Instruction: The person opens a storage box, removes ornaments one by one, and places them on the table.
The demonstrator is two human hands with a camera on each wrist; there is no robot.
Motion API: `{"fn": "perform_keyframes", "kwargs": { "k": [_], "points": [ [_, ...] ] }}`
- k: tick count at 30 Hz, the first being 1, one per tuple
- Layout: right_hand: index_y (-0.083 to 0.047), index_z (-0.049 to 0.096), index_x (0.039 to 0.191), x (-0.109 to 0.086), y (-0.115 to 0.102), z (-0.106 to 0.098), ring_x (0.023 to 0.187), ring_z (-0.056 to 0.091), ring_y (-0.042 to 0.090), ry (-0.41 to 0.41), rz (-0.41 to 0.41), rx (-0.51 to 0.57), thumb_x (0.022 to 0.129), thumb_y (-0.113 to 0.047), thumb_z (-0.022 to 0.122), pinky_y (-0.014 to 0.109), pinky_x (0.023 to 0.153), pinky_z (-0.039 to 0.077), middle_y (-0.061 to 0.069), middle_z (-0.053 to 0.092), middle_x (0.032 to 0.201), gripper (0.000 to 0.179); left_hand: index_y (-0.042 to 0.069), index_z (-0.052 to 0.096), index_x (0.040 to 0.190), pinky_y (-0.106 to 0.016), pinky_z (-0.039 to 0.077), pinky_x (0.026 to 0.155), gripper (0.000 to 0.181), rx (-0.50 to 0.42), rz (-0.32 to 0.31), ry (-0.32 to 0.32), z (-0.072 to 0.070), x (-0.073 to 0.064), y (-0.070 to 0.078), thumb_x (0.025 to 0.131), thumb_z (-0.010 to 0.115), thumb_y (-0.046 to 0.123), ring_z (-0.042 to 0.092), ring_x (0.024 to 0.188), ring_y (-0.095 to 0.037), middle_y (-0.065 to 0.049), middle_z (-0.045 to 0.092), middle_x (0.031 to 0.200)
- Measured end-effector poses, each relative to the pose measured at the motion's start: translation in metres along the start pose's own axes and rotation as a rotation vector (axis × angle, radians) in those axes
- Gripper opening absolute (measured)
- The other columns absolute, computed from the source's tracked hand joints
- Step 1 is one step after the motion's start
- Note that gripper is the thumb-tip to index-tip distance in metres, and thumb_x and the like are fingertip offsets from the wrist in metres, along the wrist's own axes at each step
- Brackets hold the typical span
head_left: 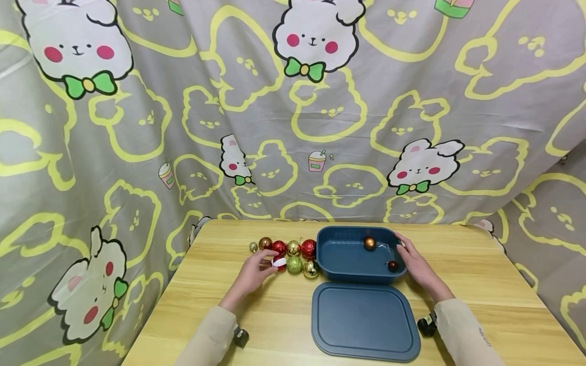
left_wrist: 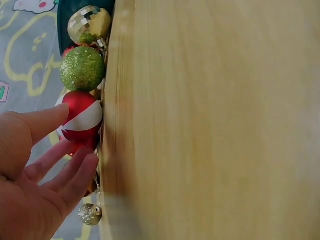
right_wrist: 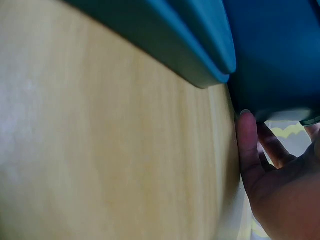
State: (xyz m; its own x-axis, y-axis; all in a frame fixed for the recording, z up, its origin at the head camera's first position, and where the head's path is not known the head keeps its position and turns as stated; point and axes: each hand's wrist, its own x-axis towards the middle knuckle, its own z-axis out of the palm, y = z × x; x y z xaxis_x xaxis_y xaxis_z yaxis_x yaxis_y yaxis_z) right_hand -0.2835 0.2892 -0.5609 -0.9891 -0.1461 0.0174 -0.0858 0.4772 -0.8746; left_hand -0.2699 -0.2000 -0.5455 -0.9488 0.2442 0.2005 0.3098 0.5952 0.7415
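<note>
My left hand [head_left: 254,272] pinches a red-and-white striped bauble [left_wrist: 82,118] from the left. The thumb lies against one side of it and the index fingertip is partly hidden behind it; the other fingers are loosely spread. Next to this bauble sit a glittery green bauble [head_left: 294,265] and a mirrored gold bauble [head_left: 311,269]. My right hand [head_left: 418,264] touches the right end of a dark blue box [head_left: 352,278] with extended fingers. Inside the box lie a copper bauble [head_left: 370,243] and a small dark red bauble [head_left: 392,266].
Behind the front row lie red baubles [head_left: 309,248], a gold bauble [head_left: 293,248], a brown bauble [head_left: 265,243] and a small pale-gold bauble [head_left: 254,247]. A blue lid [head_left: 366,320] lies flat on the wooden table [head_left: 485,284] before the box. A patterned curtain [head_left: 293,117] hangs behind.
</note>
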Motion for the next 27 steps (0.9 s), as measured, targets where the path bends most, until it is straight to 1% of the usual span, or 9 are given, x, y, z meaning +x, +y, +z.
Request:
{"fn": "perform_keyframes", "kwargs": {
  "k": [2,6,10,12,15,19,21,23,27],
  "points": [
    [-0.012,0.013,0.167,0.0,0.0,0.0,0.15,0.018,0.059,-0.001,-0.002,-0.002,0.115,-0.041,0.029,0.076,0.118,0.019,0.03,0.01,0.17,0.062,0.01,0.067,0.132,-0.043,0.06,0.096,0.044,0.0,0.005,0.004,-0.002,0.0,0.0,0.089,0.078,0.002,0.07,0.109,-0.031,-0.013,0.067,0.131],
    [-0.012,0.012,0.167,0.001,0.0,0.001,0.15,0.017,0.059,-0.005,-0.004,-0.001,0.115,-0.04,0.028,0.076,0.118,0.019,0.03,0.009,0.17,0.062,0.01,0.066,0.134,-0.044,0.06,0.097,0.046,0.0,-0.014,0.026,-0.006,-0.001,0.005,0.09,0.078,0.004,0.068,0.113,-0.032,-0.012,0.066,0.133],
    [-0.012,0.012,0.167,0.001,0.0,0.001,0.15,0.017,0.059,-0.008,0.002,0.002,0.115,-0.041,0.028,0.076,0.118,0.019,0.03,0.009,0.17,0.062,0.013,0.066,0.136,-0.05,0.056,0.101,0.045,0.002,-0.019,0.061,-0.01,0.002,0.011,0.092,0.077,0.009,0.065,0.118,-0.036,-0.013,0.065,0.135],
    [-0.012,0.011,0.167,0.001,0.0,0.0,0.15,0.017,0.059,-0.008,0.001,0.003,0.115,-0.042,0.028,0.077,0.118,0.019,0.03,0.009,0.17,0.063,0.013,0.066,0.136,-0.053,0.055,0.102,0.043,-0.006,-0.001,0.078,-0.011,0.004,0.014,0.094,0.076,0.012,0.064,0.119,-0.038,-0.013,0.066,0.133],
    [-0.012,0.012,0.167,0.001,0.001,0.0,0.15,0.017,0.059,-0.005,-0.004,0.0,0.115,-0.042,0.028,0.076,0.118,0.018,0.03,0.009,0.17,0.063,0.009,0.065,0.135,-0.058,0.054,0.1,0.041,-0.04,0.052,0.091,-0.01,0.009,0.019,0.096,0.074,0.012,0.064,0.118,-0.041,-0.019,0.066,0.13],
    [-0.01,0.013,0.167,0.001,0.001,0.001,0.15,0.017,0.06,-0.002,-0.011,-0.001,0.115,-0.041,0.028,0.076,0.118,0.018,0.031,0.01,0.169,0.062,0.005,0.065,0.134,-0.056,0.057,0.097,0.039,-0.071,0.114,0.1,-0.005,0.016,0.03,0.097,0.073,0.01,0.068,0.111,-0.039,-0.021,0.067,0.126],
    [-0.009,0.013,0.167,0.001,0.001,0.001,0.15,0.017,0.06,0.001,-0.013,0.001,0.115,-0.041,0.028,0.076,0.118,0.019,0.031,0.01,0.169,0.062,0.006,0.065,0.135,-0.055,0.058,0.094,0.038,-0.068,0.13,0.104,-0.002,0.019,0.037,0.097,0.072,0.011,0.068,0.108,-0.038,-0.02,0.067,0.125],
    [-0.009,0.014,0.166,0.001,0.001,0.001,0.15,0.018,0.059,0.003,-0.015,0.0,0.115,-0.04,0.028,0.076,0.118,0.019,0.031,0.01,0.169,0.062,0.008,0.065,0.136,-0.055,0.058,0.092,0.038,-0.055,0.14,0.105,0.002,0.022,0.045,0.099,0.071,0.013,0.068,0.108,-0.037,-0.016,0.067,0.126],
    [-0.009,0.014,0.166,0.001,0.0,0.0,0.15,0.019,0.059,0.007,-0.018,-0.003,0.115,-0.04,0.028,0.075,0.119,0.019,0.03,0.011,0.169,0.061,0.009,0.064,0.139,-0.053,0.058,0.094,0.04,-0.039,0.169,0.089,0.014,0.03,0.06,0.1,0.07,0.016,0.067,0.113,-0.036,-0.009,0.067,0.132]
  ]
}}
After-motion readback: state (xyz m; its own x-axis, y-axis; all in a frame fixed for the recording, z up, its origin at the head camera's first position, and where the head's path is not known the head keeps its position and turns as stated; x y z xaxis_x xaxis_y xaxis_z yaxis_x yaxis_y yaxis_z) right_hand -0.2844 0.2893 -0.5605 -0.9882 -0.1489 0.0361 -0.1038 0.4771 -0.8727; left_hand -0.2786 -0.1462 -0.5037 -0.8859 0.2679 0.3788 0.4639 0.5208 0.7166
